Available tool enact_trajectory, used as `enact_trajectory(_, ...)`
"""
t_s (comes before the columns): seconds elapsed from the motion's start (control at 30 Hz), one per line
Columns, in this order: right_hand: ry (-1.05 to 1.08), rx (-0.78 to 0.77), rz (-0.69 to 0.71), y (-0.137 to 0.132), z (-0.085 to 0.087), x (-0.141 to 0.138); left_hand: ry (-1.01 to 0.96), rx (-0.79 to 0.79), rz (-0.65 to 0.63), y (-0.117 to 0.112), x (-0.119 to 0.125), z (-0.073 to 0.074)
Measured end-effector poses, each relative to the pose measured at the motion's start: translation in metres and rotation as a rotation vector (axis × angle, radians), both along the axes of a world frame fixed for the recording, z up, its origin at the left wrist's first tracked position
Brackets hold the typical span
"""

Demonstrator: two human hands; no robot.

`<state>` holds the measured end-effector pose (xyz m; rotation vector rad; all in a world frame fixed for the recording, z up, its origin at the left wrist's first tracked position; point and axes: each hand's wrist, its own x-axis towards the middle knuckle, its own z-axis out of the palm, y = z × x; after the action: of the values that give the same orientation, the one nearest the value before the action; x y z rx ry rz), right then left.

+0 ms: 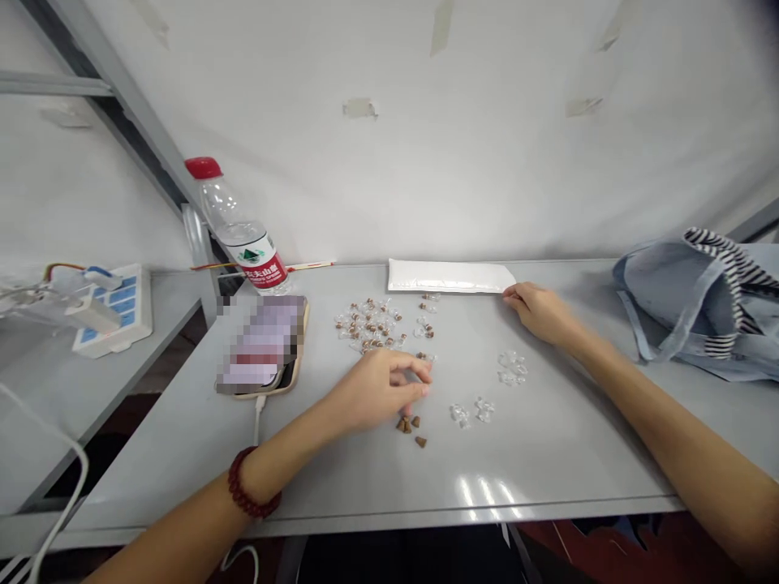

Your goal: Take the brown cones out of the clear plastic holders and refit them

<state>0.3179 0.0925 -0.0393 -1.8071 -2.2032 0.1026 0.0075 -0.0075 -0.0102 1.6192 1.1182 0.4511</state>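
Hands: left hand (378,391) curled, any grip unclear, just above small brown cones (411,430); right hand (541,315) open on grey worktop (548,462), near white padded envelope (450,276); clear plastic pieces (471,412) between.

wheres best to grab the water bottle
Grip the water bottle around its smooth clear body, just above the red label, coming from the right. The round body suits a wraparound hold, and the phone sits in front of the bottle's base, so the low, near side is blocked.
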Motion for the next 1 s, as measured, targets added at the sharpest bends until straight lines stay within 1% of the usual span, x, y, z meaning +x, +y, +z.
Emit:
enact_trajectory(0.07,0.047,0.050,0.003,-0.003,0.001,-0.003,-0.033,-0.058,0.105,0.003,-0.003,0.000)
enact_trajectory(0.13,0.129,0.082,-0.027,-0.008,0.007,-0.009,-0.067,-0.062,0.179,0.006,-0.006,0.002)
enact_trajectory(0.2,0.250,0.110,-0.088,-0.017,0.014,-0.018,-0.110,-0.055,0.206,0.007,-0.008,0.003)
enact_trajectory(0.27,0.385,0.156,-0.108,-0.028,0.022,-0.031,-0.151,-0.053,0.221,0.006,-0.007,0.004)
enact_trajectory(0.33,0.505,0.195,-0.041,-0.041,0.029,-0.047,-0.170,-0.064,0.233,0.004,-0.005,0.003)
enact_trajectory(0.4,0.651,0.183,0.045,-0.053,0.033,-0.064,-0.191,-0.073,0.243,0.003,-0.003,0.002)
enact_trajectory(0.47,0.819,0.085,0.147,-0.063,0.035,-0.078,-0.223,-0.067,0.255,0.002,-0.004,0.000)
enact_trajectory(0.53,0.920,-0.046,0.208,-0.070,0.035,-0.086,-0.232,-0.049,0.264,0.002,-0.005,-0.001)
enact_trajectory(0.6,0.947,-0.117,0.203,-0.074,0.033,-0.089,-0.204,-0.028,0.249,0.000,-0.005,-0.001)
enact_trajectory(0.7,0.935,-0.097,0.153,-0.075,0.028,-0.087,-0.178,0.002,0.227,-0.003,-0.004,0.000)
enact_trajectory(0.77,0.895,-0.124,0.171,-0.076,0.025,-0.088,-0.182,0.010,0.252,-0.006,-0.002,0.000)
enact_trajectory(0.83,0.837,-0.197,0.238,-0.079,0.024,-0.093,-0.193,0.032,0.298,-0.008,0.001,0.001)
enact_trajectory(0.9,0.795,-0.251,0.326,-0.083,0.025,-0.100,-0.199,0.087,0.321,-0.010,0.004,0.002)
enact_trajectory(1.0,0.768,-0.292,0.447,-0.090,0.026,-0.108,-0.169,0.241,0.288,-0.011,0.008,0.003)
